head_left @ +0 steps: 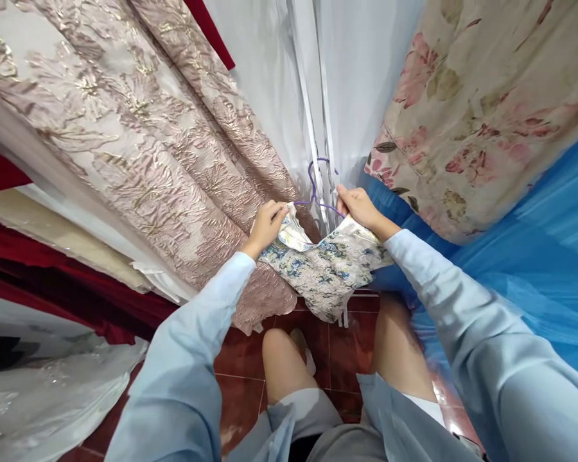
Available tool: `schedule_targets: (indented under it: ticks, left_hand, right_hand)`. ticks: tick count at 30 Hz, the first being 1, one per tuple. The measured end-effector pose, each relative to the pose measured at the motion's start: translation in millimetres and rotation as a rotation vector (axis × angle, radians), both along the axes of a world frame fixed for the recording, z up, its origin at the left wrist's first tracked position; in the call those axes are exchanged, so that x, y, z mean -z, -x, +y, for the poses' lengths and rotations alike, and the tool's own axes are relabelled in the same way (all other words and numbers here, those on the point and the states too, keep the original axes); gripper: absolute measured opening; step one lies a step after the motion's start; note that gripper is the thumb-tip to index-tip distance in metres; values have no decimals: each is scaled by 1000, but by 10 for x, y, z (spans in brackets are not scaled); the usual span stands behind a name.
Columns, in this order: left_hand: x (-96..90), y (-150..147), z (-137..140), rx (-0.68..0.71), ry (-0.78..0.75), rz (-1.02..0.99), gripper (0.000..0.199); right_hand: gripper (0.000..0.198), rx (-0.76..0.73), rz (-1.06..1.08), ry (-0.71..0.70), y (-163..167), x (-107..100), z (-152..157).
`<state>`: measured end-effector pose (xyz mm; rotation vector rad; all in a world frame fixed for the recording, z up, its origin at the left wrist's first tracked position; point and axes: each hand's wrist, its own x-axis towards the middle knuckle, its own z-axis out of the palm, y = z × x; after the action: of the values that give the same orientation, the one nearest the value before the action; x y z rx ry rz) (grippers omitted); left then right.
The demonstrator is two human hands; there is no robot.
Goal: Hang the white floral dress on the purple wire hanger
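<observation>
A small floral garment, cream with blue and yellow print, hangs at the middle of the head view on a purple wire hanger. My left hand is closed in a pinch on the garment's left shoulder, next to the hanger's arm. My right hand is closed above the other shoulder, its thumb and fingertips pressed together near the hanger; what exactly is between them is too small to make out. The garment's neckline sags open between my hands, showing a pale lining. White ribbons hang behind the hanger's hook.
A pink and gold brocade gown hangs close on the left, with dark red cloth beyond it. To the right are a cream dress with pink flowers and blue tulle. Red floor tiles lie below my knees.
</observation>
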<state>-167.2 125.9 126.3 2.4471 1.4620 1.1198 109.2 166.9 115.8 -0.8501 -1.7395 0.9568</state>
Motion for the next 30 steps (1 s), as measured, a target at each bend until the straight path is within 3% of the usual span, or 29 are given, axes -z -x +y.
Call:
schedule_targets:
  ticks: [5,8,11,15,20,22,24,27,30]
  left_hand:
    - [48,-56,-24,-32,-62,-47,32]
    - [80,-97,-131,-122,-104,-92,30]
    - [112,-184,-297,-211,-92,-101,31]
    - [88,-293,-495,-243,-69,-157,32]
    - [40,-170,-502,-273,-128,-214,33]
    - [138,-34,-457,-310,-193,-182,31]
    - [329,89,-428,-317,-241,-133,27]
    - [691,102,-438,-238,-229,-188,23]
    - [942,-201,-486,-112,-207,-447,24]
  right_hand:
    - [85,110,-87,-81,-24,-142,-120]
    - [65,201,-376,-196,-306,-184,-362]
    - [47,239,-592,-212,-589,-178,-599]
    - [44,320,-575,-279,-725,-236,-728]
    - [35,424,-596,-391,-495,-600,-725]
    - [33,347,-620,-398,-303,-699,-826]
    - [37,132,-639,-368,-83,-688,-1023]
    - [43,-303,-612,-272,218,-492,-1415]
    - [37,-381,-440,-170,361,-229,-1771]
